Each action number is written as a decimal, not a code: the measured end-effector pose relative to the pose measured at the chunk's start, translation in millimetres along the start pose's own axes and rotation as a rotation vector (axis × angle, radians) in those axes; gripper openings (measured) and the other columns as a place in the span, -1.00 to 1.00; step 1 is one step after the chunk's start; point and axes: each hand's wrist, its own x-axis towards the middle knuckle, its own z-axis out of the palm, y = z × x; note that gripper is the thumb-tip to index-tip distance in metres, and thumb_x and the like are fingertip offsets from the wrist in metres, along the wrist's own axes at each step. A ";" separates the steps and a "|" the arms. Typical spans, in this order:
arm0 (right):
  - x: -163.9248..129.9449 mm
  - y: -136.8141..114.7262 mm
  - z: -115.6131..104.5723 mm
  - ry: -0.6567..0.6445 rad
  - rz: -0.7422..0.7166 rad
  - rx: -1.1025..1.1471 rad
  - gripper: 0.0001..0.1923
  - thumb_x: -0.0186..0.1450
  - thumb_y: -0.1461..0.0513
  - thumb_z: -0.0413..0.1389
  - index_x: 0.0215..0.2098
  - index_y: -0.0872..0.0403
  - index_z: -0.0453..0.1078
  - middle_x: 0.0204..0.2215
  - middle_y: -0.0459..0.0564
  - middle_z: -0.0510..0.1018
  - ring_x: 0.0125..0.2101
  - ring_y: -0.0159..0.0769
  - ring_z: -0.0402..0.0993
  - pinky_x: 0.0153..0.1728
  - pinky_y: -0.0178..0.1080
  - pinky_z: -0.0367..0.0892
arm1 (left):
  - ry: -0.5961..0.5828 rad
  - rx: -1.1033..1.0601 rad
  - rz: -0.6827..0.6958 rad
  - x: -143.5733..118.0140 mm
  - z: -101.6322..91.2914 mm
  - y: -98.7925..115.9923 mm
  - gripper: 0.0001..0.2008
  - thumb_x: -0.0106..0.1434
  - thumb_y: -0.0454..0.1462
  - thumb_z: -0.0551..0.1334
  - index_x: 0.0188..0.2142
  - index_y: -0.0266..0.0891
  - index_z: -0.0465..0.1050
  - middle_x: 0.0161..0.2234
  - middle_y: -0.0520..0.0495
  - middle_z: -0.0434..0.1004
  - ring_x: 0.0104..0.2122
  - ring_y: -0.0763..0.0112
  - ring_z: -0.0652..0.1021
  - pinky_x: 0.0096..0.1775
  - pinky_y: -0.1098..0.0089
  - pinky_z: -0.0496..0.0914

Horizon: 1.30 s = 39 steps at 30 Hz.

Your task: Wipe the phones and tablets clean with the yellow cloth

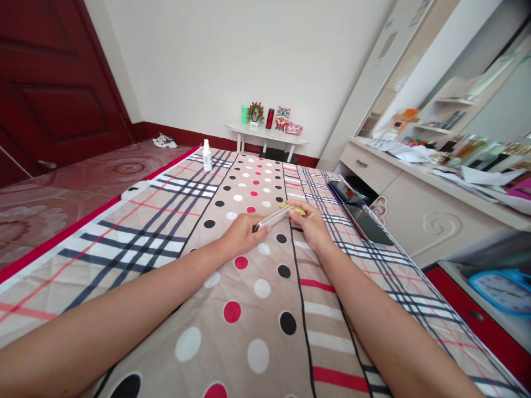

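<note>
Both my bare forearms stretch forward across the quilted bedspread (136,221), a wide cover of plaid bands with a polka-dot panel down its middle, and my hands meet near the centre of that dotted strip. My left hand (240,235) lies knuckles-up on the fabric, fingers curled around the near end of a slim phone (271,218), gripping it at its lower edge. My right hand (310,224) comes in from the other side, wrist bent inward, fingers closed on a small yellow cloth (295,208) pressed against the phone's far end. The phone sits between the two hands, tilted edge-on and raised slightly off the cover, running diagonally from my left fingertips up toward my right thumb. To my right, near the bed's edge, two dark tablets (359,213) lie flat on the plaid, well apart from my hands. Farther off, a white spray bottle (206,155) stands upright near the far-left part of the bedspread, beyond it a low white table (265,134) against the wall
</note>
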 end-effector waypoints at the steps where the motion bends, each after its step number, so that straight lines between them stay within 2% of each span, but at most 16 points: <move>1: 1.0 -2.9 -0.9 0.021 -0.033 -0.001 -0.63 0.05 0.12 0.27 -0.18 0.06 0.53 -0.30 -0.05 0.58 -0.44 -0.40 0.40 -0.39 -0.31 0.32 | -0.003 -0.001 -0.011 0.3 0.5 -0.2 -0.80 0.25 -0.25 0.13 -0.43 -0.28 0.45 -0.45 0.04 0.47 -0.46 0.44 0.45 -0.39 0.47 0.29; 3: 3.2 -11.7 -2.6 0.046 -0.108 -0.047 -0.67 0.04 0.13 0.28 -0.23 0.07 0.53 -0.31 -0.04 0.59 -0.40 -0.35 0.43 -0.36 -0.27 0.34 | -0.024 0.009 -0.019 0.8 1.7 -0.3 -0.81 0.23 -0.19 0.19 -0.38 -0.28 0.46 -0.40 0.01 0.50 -0.43 0.41 0.46 -0.37 0.45 0.30; 6: 4.4 -29.8 -1.8 0.016 -0.258 -0.202 -0.76 0.08 0.16 0.27 -0.27 0.06 0.53 -0.31 -0.03 0.58 -0.34 -0.28 0.46 -0.28 -0.21 0.36 | -0.044 0.026 -0.001 0.9 2.7 0.7 -0.76 0.22 -0.12 0.23 -0.37 -0.28 0.46 -0.37 -0.02 0.51 -0.39 0.37 0.48 -0.33 0.43 0.31; 10: -2.5 -52.7 9.4 -0.029 -0.486 -0.427 -0.85 0.16 0.23 0.21 -0.27 0.01 0.53 -0.28 -0.03 0.56 -0.21 -0.23 0.46 -0.15 -0.15 0.36 | -0.028 -0.020 -0.010 -0.8 0.3 5.3 -0.65 0.34 -0.08 0.08 -0.46 -0.27 0.38 -0.48 0.03 0.42 -0.47 0.45 0.41 -0.40 0.45 0.25; 14: -18.9 -70.9 27.5 -0.032 -0.659 -0.517 -0.80 0.27 0.29 0.10 -0.19 -0.04 0.52 -0.25 -0.02 0.55 -0.16 -0.23 0.45 -0.10 -0.11 0.37 | 0.028 -0.007 0.009 -2.1 -3.0 11.4 -0.60 0.37 -0.13 0.01 -0.56 -0.26 0.22 -0.54 0.06 0.30 -0.50 0.48 0.34 -0.40 0.44 0.21; 18: -30.7 -82.0 38.8 -0.033 -0.744 -0.535 -0.74 0.31 0.30 0.04 -0.12 -0.09 0.50 -0.19 -0.03 0.54 -0.11 -0.21 0.44 -0.06 -0.07 0.36 | 0.076 0.061 0.051 -2.4 -4.1 14.2 -0.61 0.36 -0.17 0.04 -0.59 -0.24 0.15 -0.58 0.09 0.21 -0.51 0.48 0.29 -0.37 0.42 0.20; 22: -29.6 -80.5 38.1 0.008 -0.679 -0.495 -0.78 0.31 0.28 0.05 -0.19 -0.05 0.52 -0.24 -0.03 0.56 -0.17 -0.24 0.47 -0.12 -0.11 0.39 | 0.117 0.086 0.042 -3.1 -5.9 15.3 -0.62 0.38 -0.16 0.02 -0.57 -0.24 0.18 -0.55 0.06 0.26 -0.47 0.44 0.34 -0.34 0.41 0.23; 31: -17.0 -57.5 32.0 0.152 -0.366 -0.280 -0.81 0.25 0.14 0.14 -0.25 0.02 0.55 -0.29 0.00 0.60 -0.28 -0.24 0.50 -0.28 -0.19 0.40 | 0.198 0.070 -0.002 -4.2 -7.2 13.8 -0.65 0.38 -0.15 0.00 -0.40 -0.27 0.43 -0.42 -0.04 0.40 -0.38 0.37 0.42 -0.28 0.38 0.31; 36: -12.5 -44.5 31.9 0.158 -0.212 -0.143 -0.74 0.22 0.09 0.15 -0.22 0.04 0.54 -0.40 -0.04 0.59 -0.49 -0.34 0.41 -0.46 -0.25 0.36 | 0.256 0.062 -0.018 -5.2 -7.1 15.6 -0.63 0.38 -0.15 0.02 -0.51 -0.25 0.32 -0.49 0.01 0.30 -0.44 0.41 0.39 -0.35 0.40 0.28; 39: -11.8 -42.2 34.0 0.157 -0.161 -0.066 -0.72 0.19 0.08 0.18 -0.22 0.05 0.54 -0.43 -0.06 0.56 -0.52 -0.38 0.38 -0.48 -0.27 0.35 | 0.278 0.054 -0.010 -5.4 -7.4 16.9 -0.63 0.38 -0.16 0.02 -0.53 -0.25 0.28 -0.51 0.03 0.26 -0.45 0.43 0.37 -0.36 0.40 0.26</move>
